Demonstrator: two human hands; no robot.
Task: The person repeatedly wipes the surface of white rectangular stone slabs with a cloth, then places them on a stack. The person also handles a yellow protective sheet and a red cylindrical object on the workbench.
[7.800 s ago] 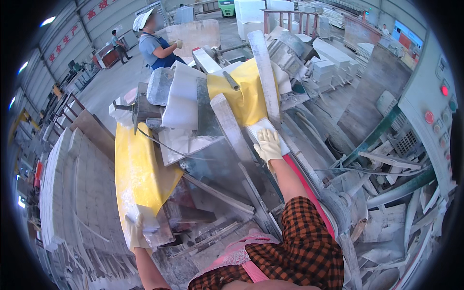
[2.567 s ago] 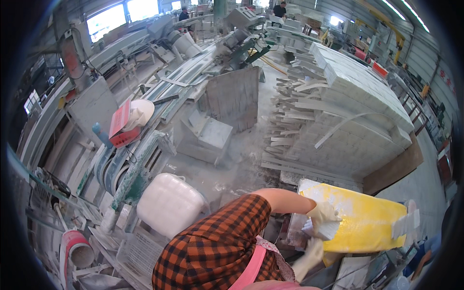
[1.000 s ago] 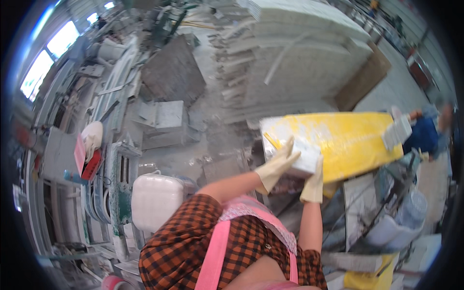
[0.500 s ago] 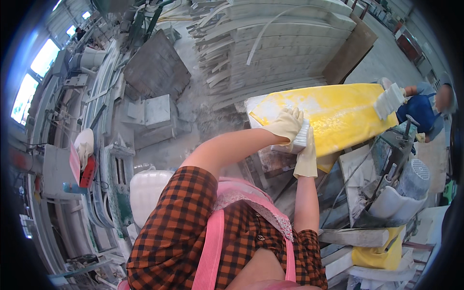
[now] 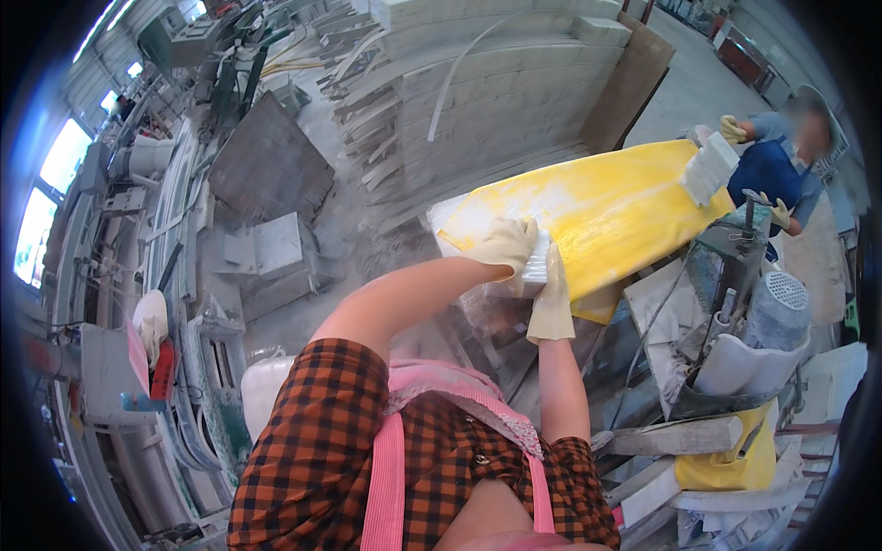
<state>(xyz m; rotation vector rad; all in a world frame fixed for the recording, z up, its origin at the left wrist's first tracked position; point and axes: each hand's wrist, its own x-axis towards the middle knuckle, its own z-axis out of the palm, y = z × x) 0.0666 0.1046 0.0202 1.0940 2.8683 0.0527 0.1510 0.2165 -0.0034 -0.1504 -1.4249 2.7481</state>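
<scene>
1. Head view: the white stack [image 5: 536, 262] sits at 3 o'clock from the picture's centre, between your two hands at the near end of the yellow sheet [image 5: 625, 211].
2. Your left hand [image 5: 503, 248], gloved, is bent over the stack's left and upper side, fingers curled close on it; that likely keeps its thin layers together.
3. Your right hand [image 5: 552, 286], also gloved, lies along the stack's right side with fingers stretched towards 12 o'clock. You seem to brace that side; the thumb is hidden, so I cannot tell whether this hand grips or only presses.
4. Beneath, the sheet drapes the counter [image 5: 442, 219], whose pale corner shows towards 10 o'clock of the stack. It probably spares the pieces from scratches and lets them slide.
5. At 2 o'clock, a second stack [image 5: 709, 169] rests at the sheet's far end, well apart from yours and just beside a co-worker [image 5: 768, 174], presumably for easy reach.
6. Towards 1 o'clock, slabs [image 5: 514, 96] are piled beyond the counter, with a brown board [image 5: 634, 83] upright at their right end, perhaps as a stop.
</scene>
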